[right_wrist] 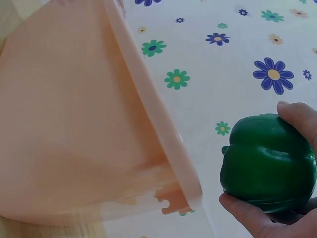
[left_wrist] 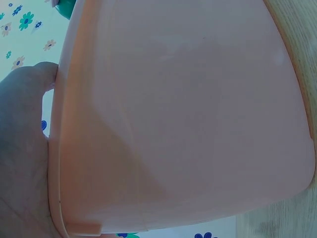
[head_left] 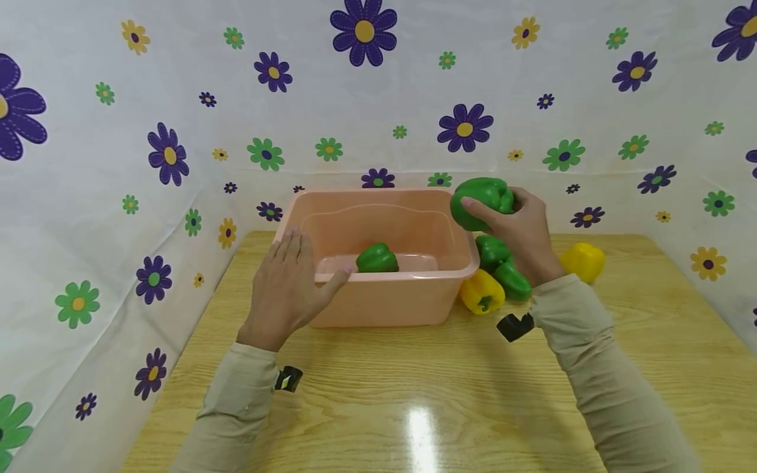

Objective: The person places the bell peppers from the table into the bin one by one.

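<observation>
My right hand (head_left: 523, 230) holds a green bell pepper (head_left: 481, 202) in the air, above the right end of a peach plastic tub (head_left: 384, 302). Thumb and fingers grip the pepper's sides, as the right wrist view also shows with the pepper (right_wrist: 267, 161) beyond the tub's rim. At the tub's front left corner my left hand (head_left: 284, 289) rests on the rim, fingers straight and thumb spread. In the left wrist view part of that hand (left_wrist: 22, 148) lies along the tub's edge. Inside the tub sits another green bell pepper (head_left: 377, 258).
Right of the tub lie a yellow bell pepper (head_left: 481, 293), two green bell peppers (head_left: 513, 281) and a second yellow one (head_left: 583, 261), partly behind my right wrist. The wooden table (head_left: 367, 394) meets a flower-printed white sheet (head_left: 402, 92) at the back and sides.
</observation>
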